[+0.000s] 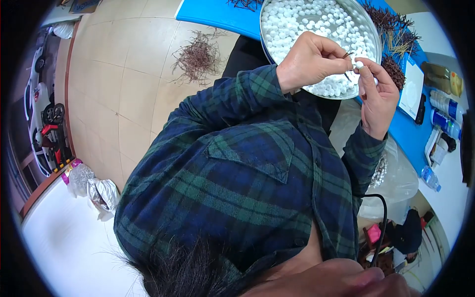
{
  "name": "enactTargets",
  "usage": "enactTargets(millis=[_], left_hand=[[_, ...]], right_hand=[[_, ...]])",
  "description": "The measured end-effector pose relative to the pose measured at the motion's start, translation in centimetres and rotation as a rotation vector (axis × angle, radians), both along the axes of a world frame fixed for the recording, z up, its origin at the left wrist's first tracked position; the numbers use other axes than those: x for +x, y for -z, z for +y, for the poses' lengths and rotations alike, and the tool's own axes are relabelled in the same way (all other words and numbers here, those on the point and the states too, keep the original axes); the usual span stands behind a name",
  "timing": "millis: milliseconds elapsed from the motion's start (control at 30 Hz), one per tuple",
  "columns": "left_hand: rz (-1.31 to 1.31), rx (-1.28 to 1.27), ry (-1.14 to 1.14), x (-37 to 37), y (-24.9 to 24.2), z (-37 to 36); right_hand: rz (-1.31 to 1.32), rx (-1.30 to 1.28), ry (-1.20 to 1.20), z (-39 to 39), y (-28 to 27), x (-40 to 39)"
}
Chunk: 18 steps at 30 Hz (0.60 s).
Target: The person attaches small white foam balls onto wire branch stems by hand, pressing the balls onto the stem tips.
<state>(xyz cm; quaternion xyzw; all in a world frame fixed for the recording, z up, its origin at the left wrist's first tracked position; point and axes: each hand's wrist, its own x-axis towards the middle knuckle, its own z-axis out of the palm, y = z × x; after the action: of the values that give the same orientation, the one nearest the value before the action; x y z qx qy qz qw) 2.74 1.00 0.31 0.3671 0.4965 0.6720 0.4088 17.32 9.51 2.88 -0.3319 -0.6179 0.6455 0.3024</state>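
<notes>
My left hand (314, 59) is closed in a pinch above a round metal pan (380, 47). A thin dark stem (348, 76) pokes out from its fingertips. My right hand (378, 96) meets it from the right, thumb and fingers closed on a small white ball (359, 64) at the left fingertips. Another white ball (375, 80) shows between the fingers of my right hand. Many loose white balls (316, 22) lie in the pan below both hands. Whether the stem enters the ball is hidden by the fingers.
Bundles of dark stems (388, 22) lie on the blue table (213, 12) beside the pan. Plastic bottles (445, 121) stand at the right. A heap of stems (197, 57) rests on the tiled floor. At the lower right is another person (408, 232) in dark clothing.
</notes>
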Motion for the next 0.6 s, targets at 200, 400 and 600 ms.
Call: enactTargets(millis=[200,400,600], left_hand=[[0.004,0.003,0.002,0.0,0.1,0.0],[0.011,-0.002,0.005,0.0,0.1,0.0],[0.055,-0.024,0.100,-0.8,0.3,0.2]], right_hand=[[0.027,-0.032,-0.015,-0.2,0.2,0.0],[0.017,-0.028,-0.034,-0.3,0.6,0.1],[0.005,-0.106,-0.026,0.0,-0.7,0.0]])
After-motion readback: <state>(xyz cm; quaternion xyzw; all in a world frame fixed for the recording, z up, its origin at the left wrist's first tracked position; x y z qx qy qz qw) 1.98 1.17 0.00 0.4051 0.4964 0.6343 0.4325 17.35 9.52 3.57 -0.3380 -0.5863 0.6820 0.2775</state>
